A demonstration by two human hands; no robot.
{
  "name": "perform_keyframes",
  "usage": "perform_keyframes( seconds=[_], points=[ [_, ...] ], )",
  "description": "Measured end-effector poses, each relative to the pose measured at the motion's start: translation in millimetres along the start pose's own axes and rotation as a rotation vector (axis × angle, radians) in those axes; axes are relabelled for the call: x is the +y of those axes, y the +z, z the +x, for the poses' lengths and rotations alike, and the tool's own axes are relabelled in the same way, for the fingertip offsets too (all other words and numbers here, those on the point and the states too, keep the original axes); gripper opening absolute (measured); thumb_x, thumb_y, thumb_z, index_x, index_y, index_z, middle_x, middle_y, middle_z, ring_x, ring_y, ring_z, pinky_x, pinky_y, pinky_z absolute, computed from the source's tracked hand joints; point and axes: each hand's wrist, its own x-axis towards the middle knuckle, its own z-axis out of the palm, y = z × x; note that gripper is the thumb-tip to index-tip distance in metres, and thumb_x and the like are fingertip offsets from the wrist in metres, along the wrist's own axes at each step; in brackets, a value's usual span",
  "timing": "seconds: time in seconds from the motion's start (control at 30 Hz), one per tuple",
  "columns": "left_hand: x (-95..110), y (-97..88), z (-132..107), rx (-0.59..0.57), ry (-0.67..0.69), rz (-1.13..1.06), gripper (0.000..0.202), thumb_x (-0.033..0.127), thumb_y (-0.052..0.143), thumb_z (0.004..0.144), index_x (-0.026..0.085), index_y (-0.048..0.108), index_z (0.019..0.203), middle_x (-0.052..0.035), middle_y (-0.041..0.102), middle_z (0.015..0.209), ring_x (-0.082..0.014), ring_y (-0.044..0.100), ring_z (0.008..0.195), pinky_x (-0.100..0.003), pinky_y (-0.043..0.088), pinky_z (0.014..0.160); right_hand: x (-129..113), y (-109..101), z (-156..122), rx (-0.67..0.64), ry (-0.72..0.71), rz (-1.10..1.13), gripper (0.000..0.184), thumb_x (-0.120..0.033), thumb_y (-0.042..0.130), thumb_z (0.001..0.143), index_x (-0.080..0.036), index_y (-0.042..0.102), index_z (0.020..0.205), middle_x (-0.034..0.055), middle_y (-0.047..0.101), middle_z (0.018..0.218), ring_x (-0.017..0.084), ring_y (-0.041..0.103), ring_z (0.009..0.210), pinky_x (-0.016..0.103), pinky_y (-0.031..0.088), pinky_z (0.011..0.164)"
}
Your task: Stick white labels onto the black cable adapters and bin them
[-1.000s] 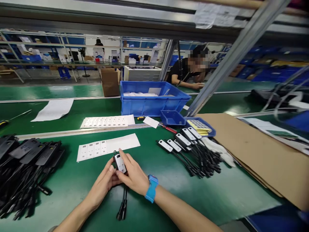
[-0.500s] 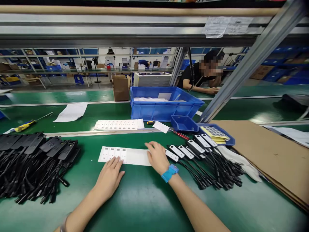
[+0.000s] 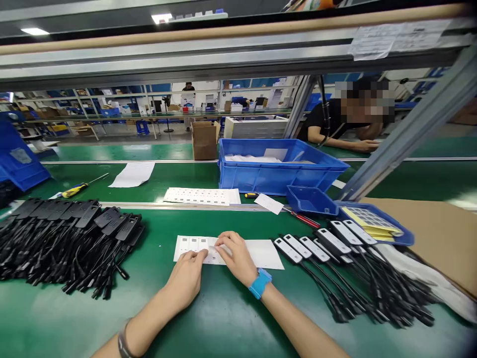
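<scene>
A white label sheet (image 3: 265,253) lies on the green belt in front of me. My left hand (image 3: 187,278) rests on its left part, fingers flat, pinning it down. My right hand (image 3: 236,256), with a blue watch (image 3: 260,282) on the wrist, sits on the middle of the sheet with its fingertips pinched at a label. Right of the sheet is a row of black cable adapters with white labels (image 3: 321,242). To the left lies a big pile of unlabelled black adapters (image 3: 74,236).
Beyond the rail lie a second label sheet (image 3: 203,196), a large blue crate (image 3: 279,171), a small blue tray (image 3: 309,200), a red-handled screwdriver (image 3: 302,218) and a tray of yellow sheets (image 3: 372,221). Cardboard (image 3: 443,233) lies at the right. A person (image 3: 335,129) sits opposite.
A second ago both hands held a labelled adapter. It has been laid down, and both hands have moved onto the label sheet. The view has tilted up.
</scene>
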Motion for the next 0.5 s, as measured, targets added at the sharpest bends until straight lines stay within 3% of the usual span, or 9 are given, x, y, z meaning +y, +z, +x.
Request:
perform_keyframes(
  seconds=[0.1,0.2,0.3,0.37,0.5],
  points=[
    [-10,-9.4,5,0.040,-0.060,0.063,0.049,0.005,0.036,0.082,0.018,0.053,0.126,-0.0129,0.066,0.099,-0.0263,0.060,0.093,-0.037,0.048,0.083,-10,-10,-4,0.170,-0.020,0.190,0.012,-0.024,0.051,0.093,-0.021,0.062,0.087,0.0061,0.055,0.094,0.022,0.055,0.091,0.038,0.043,0.082],
    [-32,-36.7,11,0.144,-0.247,0.209,0.045,0.008,0.035,0.085,0.016,0.051,0.126,-0.0161,0.061,0.107,-0.0284,0.058,0.097,-0.041,0.047,0.085,-15,-20,-11,0.290,0.026,0.285,0.008,-0.026,0.054,0.092,-0.022,0.061,0.090,0.0054,0.054,0.094,0.022,0.054,0.091,0.037,0.043,0.081],
    [-56,-71.7,6,0.320,-0.543,0.405,0.039,0.015,0.033,0.088,0.004,0.048,0.122,-0.0281,0.051,0.112,-0.0419,0.050,0.105,-0.058,0.041,0.085,-16,-28,-17,0.303,0.057,0.328,0.007,-0.028,0.056,0.092,-0.022,0.060,0.091,0.0057,0.053,0.096,0.023,0.053,0.093,0.037,0.044,0.081],
    [-68,-89.3,-2,0.401,-0.701,0.499,0.039,0.021,0.038,0.087,-0.003,0.047,0.116,-0.0344,0.045,0.112,-0.0497,0.046,0.106,-0.063,0.040,0.079,-17,-30,-19,0.292,0.069,0.341,0.008,-0.029,0.056,0.092,-0.022,0.059,0.092,0.0061,0.053,0.096,0.023,0.053,0.093,0.037,0.045,0.079],
    [-80,-100.1,-15,0.405,-0.797,0.562,0.037,0.021,0.046,0.083,-0.004,0.048,0.110,-0.0348,0.045,0.109,-0.0488,0.050,0.099,-0.054,0.046,0.071,-22,-32,-20,0.267,0.085,0.356,0.010,-0.031,0.054,0.092,-0.022,0.059,0.094,0.0068,0.054,0.095,0.023,0.054,0.090,0.037,0.046,0.077]
  ],
)
